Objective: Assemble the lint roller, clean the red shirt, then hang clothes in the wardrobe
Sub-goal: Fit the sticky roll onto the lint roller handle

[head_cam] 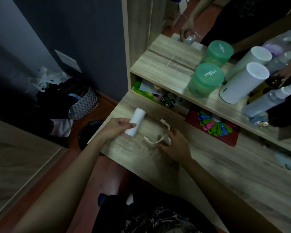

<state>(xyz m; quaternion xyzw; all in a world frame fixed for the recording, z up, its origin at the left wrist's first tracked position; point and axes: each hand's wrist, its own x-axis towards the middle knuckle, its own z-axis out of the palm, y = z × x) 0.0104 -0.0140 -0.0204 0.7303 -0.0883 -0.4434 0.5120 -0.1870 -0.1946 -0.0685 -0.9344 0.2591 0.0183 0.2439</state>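
Left hand [119, 127] has the roll [136, 122], fingers wrapped round its near end and clamped on it, the far end angled up and away over the desk [208, 165]. Looks like it's being kept free and clear so the handle can go in at an open end. And there's the handle [160, 137], a pale curved piece lying flat on the wood just right of the roll, a small gap between them. Right hand [173, 145] is down on it now, palm low, fingers spread and curling over its near end, touching, though I can't tell if they've closed on it properly. Both forearms reach in from below, left one long and straight, right one bent in at the wrist. So, by my reading, assembly not yet done. No red shirt in sight.
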